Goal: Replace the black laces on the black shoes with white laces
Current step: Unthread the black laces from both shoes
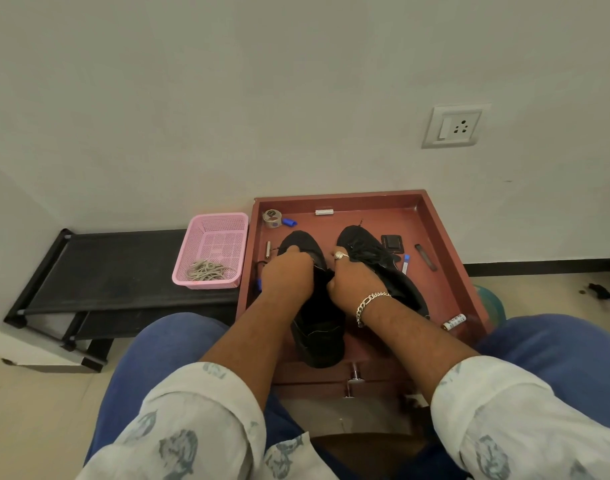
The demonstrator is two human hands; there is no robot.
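Early in the job: near, both hands, left hand (286, 273) and right hand (352, 282), curled onto the left black shoe (319, 337) in the red tray (445, 237), exact grip hidden; second shoe (376, 261) just right, unthreaded; farther left, pale laces (209, 270) waiting in the pink basket (227, 223).

place: home room | cues: wall socket (454, 126), shoe rack (99, 268), tiled floor (36, 403)

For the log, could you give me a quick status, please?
Both hands grip left shoe. White laces in pink basket. Nothing blocking.
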